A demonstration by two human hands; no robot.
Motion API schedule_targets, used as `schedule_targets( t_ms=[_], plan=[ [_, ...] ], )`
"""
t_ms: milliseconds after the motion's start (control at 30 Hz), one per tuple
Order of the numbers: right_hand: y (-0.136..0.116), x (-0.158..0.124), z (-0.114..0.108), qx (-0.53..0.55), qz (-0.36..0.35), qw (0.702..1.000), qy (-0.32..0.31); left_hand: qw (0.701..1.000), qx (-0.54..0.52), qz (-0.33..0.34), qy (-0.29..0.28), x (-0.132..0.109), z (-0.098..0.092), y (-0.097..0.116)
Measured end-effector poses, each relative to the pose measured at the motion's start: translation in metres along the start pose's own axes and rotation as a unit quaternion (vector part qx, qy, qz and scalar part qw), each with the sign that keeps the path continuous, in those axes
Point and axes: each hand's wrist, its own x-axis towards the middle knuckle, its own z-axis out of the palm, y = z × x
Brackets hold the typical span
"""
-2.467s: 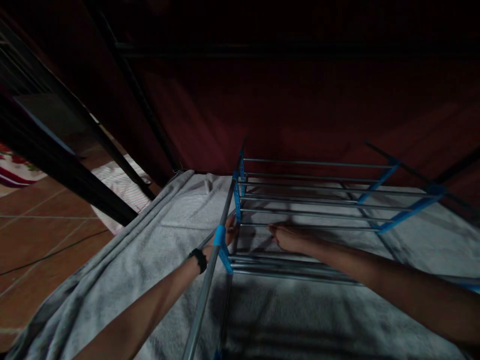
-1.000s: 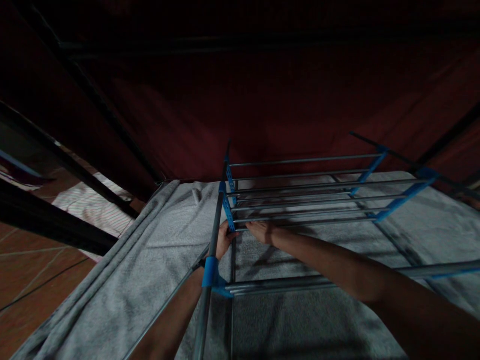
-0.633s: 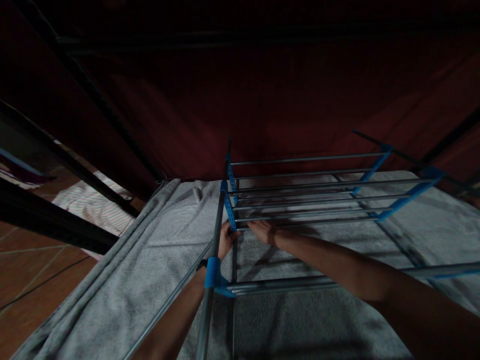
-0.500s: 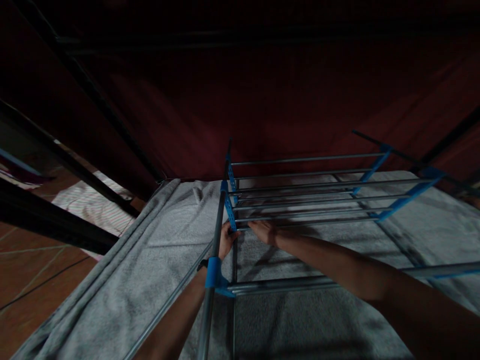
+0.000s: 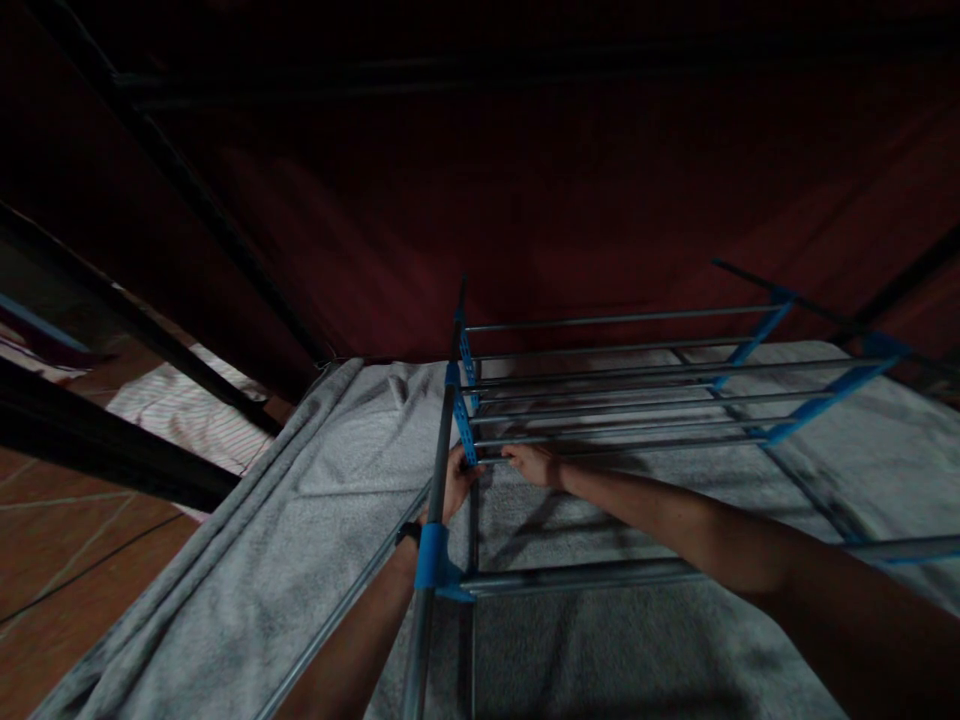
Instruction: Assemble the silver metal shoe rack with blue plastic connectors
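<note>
A rack of grey metal tubes (image 5: 600, 576) with blue plastic brackets (image 5: 432, 556) lies on a grey blanket (image 5: 360, 440). My left hand (image 5: 457, 482), with a black band at the wrist, is closed around the lower end of a perforated blue bracket (image 5: 463, 425), partly behind the rack's left upright tube (image 5: 441, 450). Just right of it, my right hand (image 5: 531, 464) has its fingers bent onto the lowest thin crossbar, near the end that meets the bracket.
Behind the rack hangs a dark red cloth (image 5: 525, 230). Dark metal frame bars (image 5: 112, 440) cross the left side. Beyond them, a striped cloth (image 5: 187, 410) lies on the reddish tiled floor (image 5: 67, 540).
The rack appears slightly further right and its left post slightly lower in view. My right hand's fingers have curled more at the crossbar; my left hand still holds the bracket.
</note>
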Motion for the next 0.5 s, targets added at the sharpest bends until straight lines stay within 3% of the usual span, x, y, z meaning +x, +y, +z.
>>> schedule_targets(
  t_ms=[500],
  plan=[
    [0.0041, 0.0052, 0.0012, 0.019, -0.013, 1.0, -0.012, 0.999, 0.032, -0.008, 0.004, 0.0008, -0.0005, -0.0004]
  ],
)
